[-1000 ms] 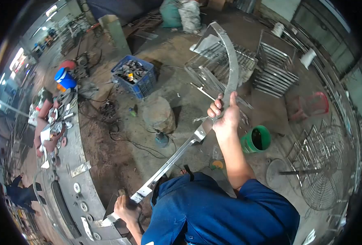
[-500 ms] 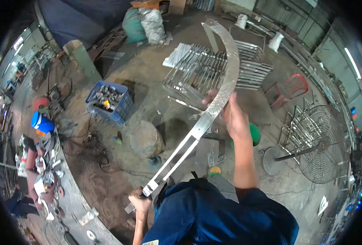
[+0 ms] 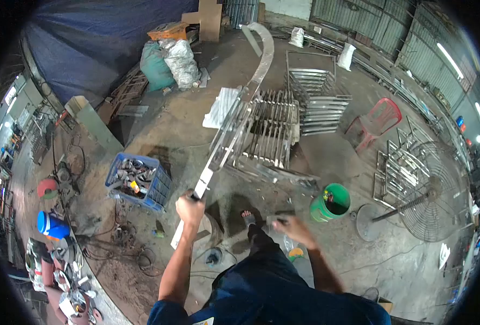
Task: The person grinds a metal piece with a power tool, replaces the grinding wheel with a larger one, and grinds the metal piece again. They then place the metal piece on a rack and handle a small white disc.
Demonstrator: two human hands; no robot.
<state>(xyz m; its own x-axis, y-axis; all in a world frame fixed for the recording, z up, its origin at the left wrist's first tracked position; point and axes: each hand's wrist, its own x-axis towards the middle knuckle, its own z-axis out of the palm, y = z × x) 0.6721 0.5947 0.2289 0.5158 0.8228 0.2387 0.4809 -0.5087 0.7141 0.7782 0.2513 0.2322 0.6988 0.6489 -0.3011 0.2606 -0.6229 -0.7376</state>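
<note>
In the head view, my left hand point(image 3: 190, 210) is closed around the near end of a long metal frame point(image 3: 204, 181). Its straight part is bright, and its far end bends in a wide arc. The frame slants away from me, over a stack of slatted metal frames point(image 3: 272, 127). My right hand point(image 3: 296, 230) is off the piece, low in front of my right leg, its fingers smeared by motion. Whether anything is in it I cannot make out. A round stool-like block point(image 3: 210, 230) stands below my left hand, partly hidden.
A blue crate point(image 3: 156, 189) of metal scraps stands to the left, a green bucket point(image 3: 321, 208) to the right. Farther right are a red plastic chair point(image 3: 378, 119) and a large standing fan point(image 3: 437, 189). Cables point(image 3: 148, 260) lie on the floor at left.
My right hand has let go of the curved part and come down toward my body. My left hand has risen forward, and the metal frame has swung farther out over the stack.
</note>
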